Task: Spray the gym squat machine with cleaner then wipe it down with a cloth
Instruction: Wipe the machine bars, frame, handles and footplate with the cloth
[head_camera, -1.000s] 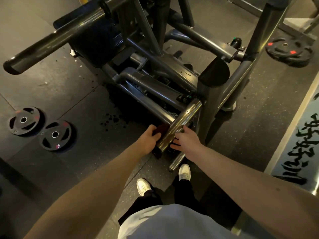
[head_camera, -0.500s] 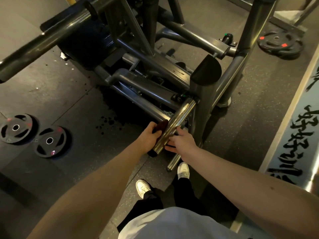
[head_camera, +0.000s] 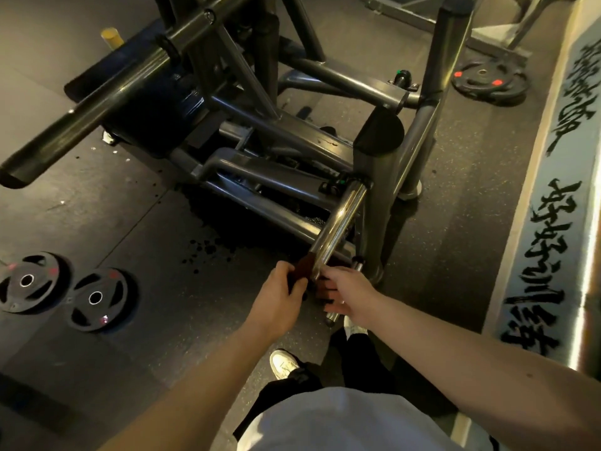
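Note:
The grey steel squat machine (head_camera: 292,135) fills the upper middle of the head view. A shiny chrome weight peg (head_camera: 340,222) sticks out from its frame toward me. A dark reddish cloth (head_camera: 304,266) is wrapped round the peg's near end. My left hand (head_camera: 279,297) grips the cloth on the left side of the peg. My right hand (head_camera: 348,291) is on the right side, fingers spread and fairly straight against the cloth under the peg's end. No spray bottle is in view.
Two black weight plates (head_camera: 94,299) lie on the rubber floor at the left, another plate (head_camera: 487,81) at the upper right. A long grey bar (head_camera: 97,112) juts out at upper left. A pale strip with black calligraphy (head_camera: 549,203) runs along the right. My shoes (head_camera: 284,362) stand below.
Both hands have slid with the cloth toward me to the peg's near end. My right fingers have spread out. The camera has shifted, so the machine sits lower in view.

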Demonstrator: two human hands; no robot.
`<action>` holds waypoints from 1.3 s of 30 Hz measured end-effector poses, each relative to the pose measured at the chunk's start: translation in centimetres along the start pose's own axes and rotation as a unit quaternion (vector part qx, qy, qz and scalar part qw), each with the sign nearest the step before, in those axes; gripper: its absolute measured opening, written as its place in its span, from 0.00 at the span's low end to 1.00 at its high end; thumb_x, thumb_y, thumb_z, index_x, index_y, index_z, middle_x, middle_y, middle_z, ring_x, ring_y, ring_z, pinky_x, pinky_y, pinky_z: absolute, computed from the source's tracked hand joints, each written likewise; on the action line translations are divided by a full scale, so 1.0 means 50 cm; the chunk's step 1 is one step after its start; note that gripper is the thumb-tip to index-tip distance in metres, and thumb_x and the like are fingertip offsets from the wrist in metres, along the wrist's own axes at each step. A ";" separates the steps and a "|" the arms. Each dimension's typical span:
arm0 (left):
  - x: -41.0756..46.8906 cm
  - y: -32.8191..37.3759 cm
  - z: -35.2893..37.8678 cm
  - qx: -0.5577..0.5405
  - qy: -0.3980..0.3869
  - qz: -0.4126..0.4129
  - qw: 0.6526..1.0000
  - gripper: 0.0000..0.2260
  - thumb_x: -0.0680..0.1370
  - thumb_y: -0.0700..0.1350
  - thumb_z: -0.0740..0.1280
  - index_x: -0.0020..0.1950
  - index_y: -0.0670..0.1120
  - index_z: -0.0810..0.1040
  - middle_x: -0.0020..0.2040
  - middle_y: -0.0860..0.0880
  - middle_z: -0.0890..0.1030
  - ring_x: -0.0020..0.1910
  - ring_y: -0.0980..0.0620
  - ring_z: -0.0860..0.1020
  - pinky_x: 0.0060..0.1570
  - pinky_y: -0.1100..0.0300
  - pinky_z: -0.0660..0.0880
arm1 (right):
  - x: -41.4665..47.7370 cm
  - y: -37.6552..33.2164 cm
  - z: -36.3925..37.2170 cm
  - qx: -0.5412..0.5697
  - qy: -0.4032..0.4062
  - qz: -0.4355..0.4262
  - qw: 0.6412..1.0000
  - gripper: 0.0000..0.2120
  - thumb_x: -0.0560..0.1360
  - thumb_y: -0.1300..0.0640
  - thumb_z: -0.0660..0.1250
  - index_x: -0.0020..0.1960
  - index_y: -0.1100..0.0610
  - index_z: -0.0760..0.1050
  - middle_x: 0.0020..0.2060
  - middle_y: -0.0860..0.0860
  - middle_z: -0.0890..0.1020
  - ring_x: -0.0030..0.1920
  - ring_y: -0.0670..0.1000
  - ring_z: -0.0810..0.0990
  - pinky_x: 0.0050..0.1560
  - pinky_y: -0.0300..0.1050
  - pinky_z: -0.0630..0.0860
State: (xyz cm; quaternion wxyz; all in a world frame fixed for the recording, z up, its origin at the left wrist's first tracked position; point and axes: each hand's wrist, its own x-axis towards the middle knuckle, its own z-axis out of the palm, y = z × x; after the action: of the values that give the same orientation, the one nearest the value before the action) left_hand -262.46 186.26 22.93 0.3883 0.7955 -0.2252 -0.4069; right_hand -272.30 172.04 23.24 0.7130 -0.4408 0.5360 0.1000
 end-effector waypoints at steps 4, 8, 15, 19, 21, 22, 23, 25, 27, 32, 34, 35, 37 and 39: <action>-0.003 0.053 -0.003 0.006 -0.066 0.042 0.997 0.07 0.85 0.48 0.63 0.62 0.57 0.69 0.49 0.54 0.80 0.41 0.64 0.80 0.36 0.70 0.73 | -0.013 0.028 -0.009 0.150 -0.112 0.029 0.982 0.21 0.80 0.38 0.66 0.66 0.50 0.81 0.60 0.56 0.85 0.62 0.59 0.83 0.64 0.64 0.78; 0.015 0.076 -0.006 -0.011 -0.164 0.043 0.985 0.13 0.85 0.44 0.60 0.66 0.57 0.76 0.62 0.56 0.78 0.58 0.59 0.79 0.54 0.64 0.77 | -0.022 0.017 -0.039 0.278 -0.081 -0.005 0.957 0.18 0.84 0.50 0.64 0.69 0.57 0.78 0.62 0.60 0.83 0.63 0.62 0.83 0.64 0.63 0.79; 0.073 0.065 -0.005 0.060 0.028 0.078 0.995 0.11 0.83 0.46 0.67 0.63 0.58 0.77 0.59 0.57 0.79 0.57 0.59 0.78 0.56 0.63 0.76 | 0.036 -0.060 -0.143 0.243 0.026 -0.077 0.967 0.15 0.84 0.54 0.63 0.69 0.56 0.75 0.60 0.57 0.85 0.61 0.58 0.84 0.64 0.62 0.79; 0.100 0.050 0.009 0.110 -0.010 0.012 0.994 0.15 0.82 0.46 0.68 0.69 0.52 0.75 0.54 0.57 0.78 0.47 0.60 0.78 0.38 0.74 0.73 | 0.109 -0.107 -0.151 0.227 0.066 -0.078 0.969 0.16 0.84 0.53 0.63 0.72 0.52 0.72 0.62 0.56 0.83 0.61 0.59 0.83 0.64 0.65 0.78; 0.108 0.043 0.021 0.094 -0.006 -0.008 0.996 0.14 0.82 0.47 0.69 0.67 0.54 0.75 0.50 0.57 0.78 0.43 0.58 0.80 0.33 0.73 0.72 | 0.136 -0.116 -0.117 0.213 0.052 -0.077 0.973 0.15 0.84 0.54 0.63 0.71 0.50 0.71 0.63 0.56 0.81 0.61 0.59 0.82 0.60 0.64 0.80; 0.110 0.041 0.025 0.083 0.003 -0.017 0.996 0.14 0.81 0.47 0.70 0.66 0.55 0.75 0.50 0.56 0.79 0.42 0.57 0.81 0.32 0.72 0.73 | 0.142 -0.117 -0.098 0.218 0.043 -0.083 0.971 0.16 0.84 0.54 0.64 0.71 0.49 0.70 0.63 0.55 0.81 0.61 0.59 0.82 0.59 0.64 0.81; 0.113 0.037 0.029 0.083 0.014 -0.025 0.996 0.14 0.81 0.47 0.70 0.66 0.56 0.75 0.51 0.56 0.79 0.42 0.56 0.82 0.32 0.72 0.74 | 0.143 -0.112 -0.081 0.225 0.040 -0.088 0.970 0.16 0.84 0.55 0.64 0.71 0.48 0.69 0.63 0.55 0.80 0.61 0.59 0.81 0.59 0.64 0.81; 0.113 0.031 0.032 0.074 0.025 -0.030 0.996 0.13 0.81 0.46 0.71 0.64 0.55 0.77 0.53 0.54 0.80 0.43 0.56 0.82 0.33 0.75 0.73 | 0.134 -0.084 -0.054 0.236 0.037 -0.084 0.967 0.16 0.84 0.56 0.63 0.71 0.47 0.68 0.62 0.55 0.80 0.61 0.59 0.81 0.60 0.63 0.81; 0.108 0.023 0.031 0.076 0.020 -0.012 0.997 0.09 0.81 0.45 0.70 0.60 0.54 0.81 0.51 0.51 0.82 0.44 0.56 0.82 0.38 0.72 0.75 | 0.115 -0.032 -0.032 0.241 0.019 -0.047 0.969 0.13 0.85 0.55 0.61 0.69 0.48 0.68 0.61 0.55 0.81 0.59 0.59 0.82 0.60 0.64 0.80; 0.102 0.005 0.024 0.096 0.042 -0.064 0.992 0.10 0.79 0.45 0.74 0.58 0.55 0.79 0.51 0.56 0.83 0.51 0.57 0.82 0.54 0.60 0.78 | 0.102 0.008 -0.008 0.238 -0.014 0.006 0.971 0.08 0.85 0.57 0.59 0.64 0.52 0.68 0.61 0.59 0.79 0.59 0.61 0.82 0.59 0.66 0.80; 0.099 0.010 0.024 0.091 0.050 -0.097 0.990 0.10 0.78 0.46 0.74 0.58 0.51 0.79 0.49 0.56 0.84 0.49 0.57 0.82 0.48 0.65 0.75 | 0.116 -0.038 -0.028 0.222 0.005 -0.006 0.975 0.08 0.85 0.57 0.59 0.63 0.53 0.68 0.59 0.59 0.79 0.57 0.60 0.82 0.56 0.66 0.81; 0.098 0.014 0.024 0.097 0.051 -0.103 0.989 0.10 0.79 0.47 0.74 0.58 0.50 0.79 0.49 0.55 0.83 0.49 0.58 0.82 0.45 0.67 0.73 | 0.125 -0.067 -0.042 0.222 0.014 -0.014 0.975 0.08 0.85 0.57 0.59 0.64 0.53 0.68 0.58 0.58 0.79 0.55 0.59 0.81 0.57 0.65 0.81; 0.095 0.022 0.024 0.112 0.048 -0.111 0.986 0.09 0.79 0.47 0.73 0.58 0.51 0.78 0.50 0.55 0.83 0.49 0.57 0.80 0.42 0.68 0.71 | 0.143 -0.123 -0.074 0.228 0.034 -0.030 0.973 0.08 0.85 0.57 0.59 0.64 0.52 0.67 0.55 0.56 0.79 0.54 0.58 0.81 0.59 0.64 0.81; 0.094 0.027 0.024 0.121 0.046 -0.124 0.984 0.07 0.80 0.48 0.72 0.57 0.52 0.78 0.51 0.54 0.83 0.48 0.57 0.80 0.41 0.67 0.71 | 0.151 -0.163 -0.094 0.225 0.048 -0.038 0.972 0.09 0.85 0.57 0.60 0.65 0.51 0.66 0.57 0.56 0.78 0.57 0.58 0.80 0.60 0.64 0.80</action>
State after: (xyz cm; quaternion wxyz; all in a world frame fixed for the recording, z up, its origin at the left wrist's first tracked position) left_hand -260.82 181.78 21.35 0.2454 0.8763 -0.1541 -0.3849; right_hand -267.40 161.29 20.89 0.7702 -0.2936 0.5616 -0.0716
